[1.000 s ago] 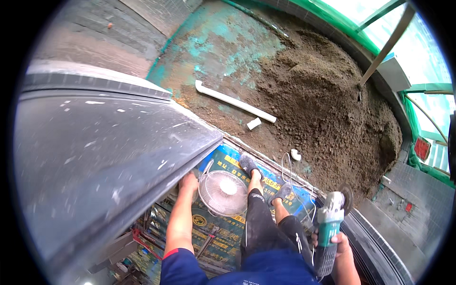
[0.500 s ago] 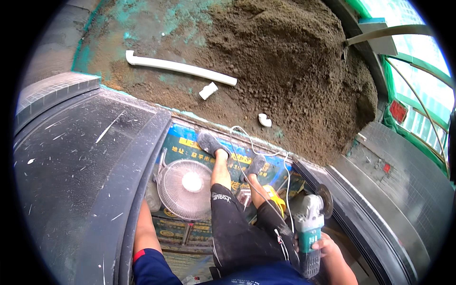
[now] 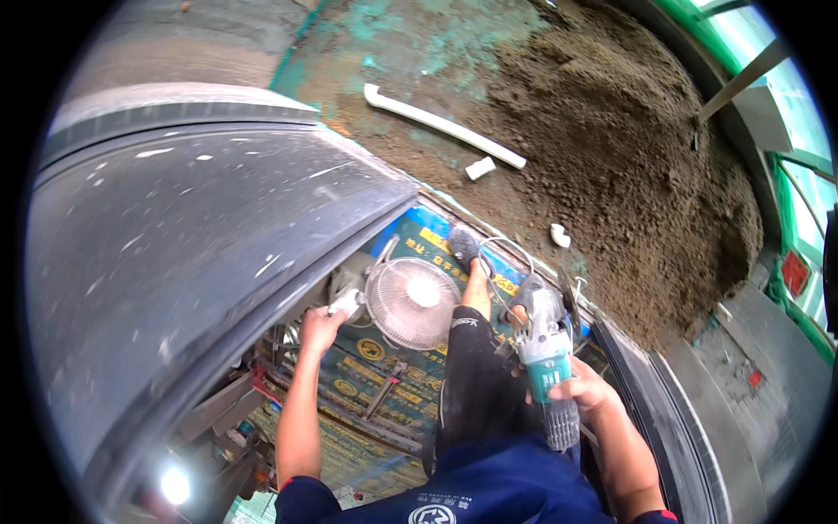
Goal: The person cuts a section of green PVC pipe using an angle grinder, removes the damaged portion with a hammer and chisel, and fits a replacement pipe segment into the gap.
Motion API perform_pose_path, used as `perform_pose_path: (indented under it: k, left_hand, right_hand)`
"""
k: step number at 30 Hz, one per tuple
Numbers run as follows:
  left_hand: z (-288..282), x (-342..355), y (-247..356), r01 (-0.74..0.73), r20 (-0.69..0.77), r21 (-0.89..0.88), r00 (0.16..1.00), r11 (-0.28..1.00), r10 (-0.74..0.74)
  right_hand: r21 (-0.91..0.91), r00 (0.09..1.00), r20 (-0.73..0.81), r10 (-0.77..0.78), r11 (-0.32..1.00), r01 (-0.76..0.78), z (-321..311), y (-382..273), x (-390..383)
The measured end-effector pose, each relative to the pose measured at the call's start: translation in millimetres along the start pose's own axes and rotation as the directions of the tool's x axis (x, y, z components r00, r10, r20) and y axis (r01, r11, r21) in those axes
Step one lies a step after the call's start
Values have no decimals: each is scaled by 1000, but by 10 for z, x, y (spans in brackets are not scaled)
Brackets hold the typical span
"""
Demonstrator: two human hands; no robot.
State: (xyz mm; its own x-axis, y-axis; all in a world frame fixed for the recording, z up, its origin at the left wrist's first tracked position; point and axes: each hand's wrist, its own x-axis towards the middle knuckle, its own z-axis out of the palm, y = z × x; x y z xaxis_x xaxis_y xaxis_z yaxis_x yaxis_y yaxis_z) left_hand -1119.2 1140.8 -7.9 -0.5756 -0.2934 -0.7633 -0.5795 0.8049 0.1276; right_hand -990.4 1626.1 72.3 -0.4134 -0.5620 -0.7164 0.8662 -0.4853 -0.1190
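My right hand [image 3: 583, 389] is wrapped round the teal body of an angle grinder [image 3: 548, 367], whose silver head and disc point away from me over my right leg. My left hand [image 3: 321, 332] is closed on a small white piece [image 3: 347, 303], perhaps a pipe fitting; its exact kind is not clear. That piece is beside a round electric fan [image 3: 412, 302] with a wire guard, which stands on the green printed sheet [image 3: 367, 371] at my feet. A white cable [image 3: 515, 244] loops near my feet.
Beyond the threshold a long white pipe [image 3: 445, 127] with an elbow end lies on the ground, near a short white coupling [image 3: 480, 168] and a white elbow [image 3: 560, 236]. A large soil heap [image 3: 628, 148] rises at the right. A dark panel [image 3: 209, 210] borders my left side.
My left hand has come out from behind the dark panel with the white piece. The grinder has moved forward slightly, and the view has shifted to the left.
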Motion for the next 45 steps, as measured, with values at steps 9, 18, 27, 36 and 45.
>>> perform_pose_path:
  k: [9, 18, 27, 36, 45]
  left_hand:
    - [-283, -1403, 6, 40, 251, -598, 958, 801, 139]
    - [-108, -2043, 481, -127, 216, -653, 913, 746, 345]
    - [-298, -2049, 513, -330, 192, -429, 876, 841, 442]
    - [-307, -2031, 514, -465, 147, -242, 850, 852, 505]
    - [-283, -2044, 675, -475, 208, -162, 841, 865, 500]
  right_hand:
    - [-114, 934, 341, 104, 991, -69, 582, 251, 294]
    - [-163, 909, 410, 74, 987, -6, 1070, 269, 438]
    - [-338, 925, 352, 143, 941, -17, 1156, 162, 422]
    - [-413, 935, 292, 201, 908, -66, 1374, 25, 341]
    - [-436, 924, 299, 240, 895, -92, 1386, -79, 296]
